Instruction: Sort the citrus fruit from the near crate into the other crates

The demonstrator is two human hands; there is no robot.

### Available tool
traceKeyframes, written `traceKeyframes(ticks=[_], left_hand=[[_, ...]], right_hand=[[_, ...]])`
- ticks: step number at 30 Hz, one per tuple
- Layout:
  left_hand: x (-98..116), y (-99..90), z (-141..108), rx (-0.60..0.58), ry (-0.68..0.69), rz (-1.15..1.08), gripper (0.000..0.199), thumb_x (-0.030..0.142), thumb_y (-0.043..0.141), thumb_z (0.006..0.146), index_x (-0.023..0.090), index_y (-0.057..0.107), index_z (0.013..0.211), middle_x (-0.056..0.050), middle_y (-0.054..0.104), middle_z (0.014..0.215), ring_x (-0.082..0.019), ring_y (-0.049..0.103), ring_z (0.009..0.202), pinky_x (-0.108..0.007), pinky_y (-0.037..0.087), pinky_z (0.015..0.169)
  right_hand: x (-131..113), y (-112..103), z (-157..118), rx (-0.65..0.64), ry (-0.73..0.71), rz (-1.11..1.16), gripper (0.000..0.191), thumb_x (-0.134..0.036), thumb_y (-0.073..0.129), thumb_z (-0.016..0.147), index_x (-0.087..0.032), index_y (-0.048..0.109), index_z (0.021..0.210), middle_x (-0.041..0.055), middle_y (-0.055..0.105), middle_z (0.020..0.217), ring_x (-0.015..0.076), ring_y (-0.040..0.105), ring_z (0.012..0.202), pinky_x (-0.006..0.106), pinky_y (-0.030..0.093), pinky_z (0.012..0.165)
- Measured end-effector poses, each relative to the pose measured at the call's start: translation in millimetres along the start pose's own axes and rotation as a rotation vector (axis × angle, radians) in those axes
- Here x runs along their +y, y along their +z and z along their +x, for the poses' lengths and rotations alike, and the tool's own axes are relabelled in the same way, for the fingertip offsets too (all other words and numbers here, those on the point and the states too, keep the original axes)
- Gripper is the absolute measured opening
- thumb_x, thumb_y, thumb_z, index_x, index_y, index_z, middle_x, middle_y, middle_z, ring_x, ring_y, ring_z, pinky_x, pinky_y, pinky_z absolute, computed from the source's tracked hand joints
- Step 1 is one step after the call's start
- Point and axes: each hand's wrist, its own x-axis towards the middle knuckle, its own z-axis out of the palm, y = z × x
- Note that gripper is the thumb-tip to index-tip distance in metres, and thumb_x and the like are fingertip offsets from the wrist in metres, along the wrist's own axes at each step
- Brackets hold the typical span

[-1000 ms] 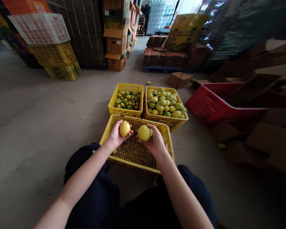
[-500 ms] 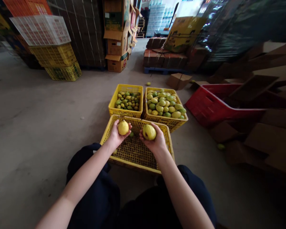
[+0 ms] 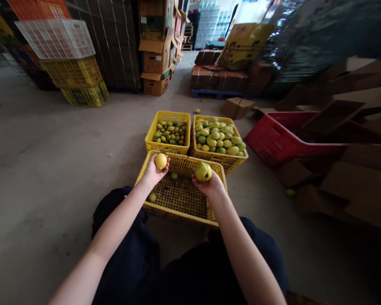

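Observation:
My left hand [image 3: 155, 171] holds a yellow fruit [image 3: 161, 161] above the left part of the near yellow crate [image 3: 178, 215]. In my right hand [image 3: 211, 183] rests a larger yellow-green fruit [image 3: 203, 172] with a dark spot, over the crate's right side. Inside this crate lie a green fruit [image 3: 174, 176] near the back and another fruit [image 3: 152, 197] at the front left. Behind it stand a yellow crate [image 3: 167, 148] of small green and yellow fruits and, to its right, a yellow crate [image 3: 219, 158] heaped with larger ones.
A red crate [image 3: 266, 140] with cardboard [image 3: 352, 178] around it is at the right. Stacked crates [image 3: 73, 72] stand at the back left, cardboard boxes [image 3: 154, 63] at the back. Loose fruits [image 3: 197, 111] lie on the floor.
My hands have moved apart a little, the left up and leftward, the right slightly rightward. The fruit in my right hand is turned, its dark spot now facing right.

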Motion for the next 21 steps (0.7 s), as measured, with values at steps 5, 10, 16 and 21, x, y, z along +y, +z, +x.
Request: traceKeyframes(ticks=[5,10,16,21], left_hand=[[-1,3.5,2,0.039,0.033,0.025,0.026,0.025,0.039,0.093,0.014,0.062,0.096,-0.006,0.066,0.07,-0.013,0.062,0.058,-0.019,0.048,0.049],[-2,7.3,1,0.058,-0.011,0.01,0.029,0.027,0.037,0.094,0.013,0.061,0.096,-0.007,0.064,0.068,-0.013,0.061,0.057,-0.018,0.047,0.047],[-3,10.5,-3,0.018,-0.024,0.03,0.026,0.03,0.039,0.092,0.014,0.06,0.093,-0.007,0.065,0.069,-0.014,0.061,0.058,-0.019,0.048,0.047],[-3,10.3,-3,0.004,-0.044,0.056,0.026,0.029,0.038,0.089,0.014,0.059,0.091,-0.007,0.064,0.067,-0.014,0.06,0.056,-0.021,0.047,0.046]], right_hand=[[-1,-1,-5,-0.062,-0.01,-0.026,0.031,-0.035,0.034,0.091,-0.02,0.059,0.079,0.0066,0.067,0.063,0.0165,0.059,0.049,0.025,0.046,0.04],[-7,8,-22,-0.036,-0.011,-0.044,0.037,-0.04,0.032,0.094,-0.02,0.06,0.08,0.0061,0.068,0.064,0.0157,0.06,0.051,0.024,0.049,0.042],[-9,14,-36,-0.111,-0.059,-0.078,0.03,-0.037,0.041,0.092,-0.018,0.061,0.083,0.0063,0.07,0.066,0.0165,0.062,0.052,0.026,0.051,0.045],[-8,14,-38,-0.164,-0.082,-0.079,0.028,-0.034,0.042,0.091,-0.016,0.062,0.083,0.007,0.07,0.067,0.0169,0.063,0.051,0.025,0.051,0.043]])
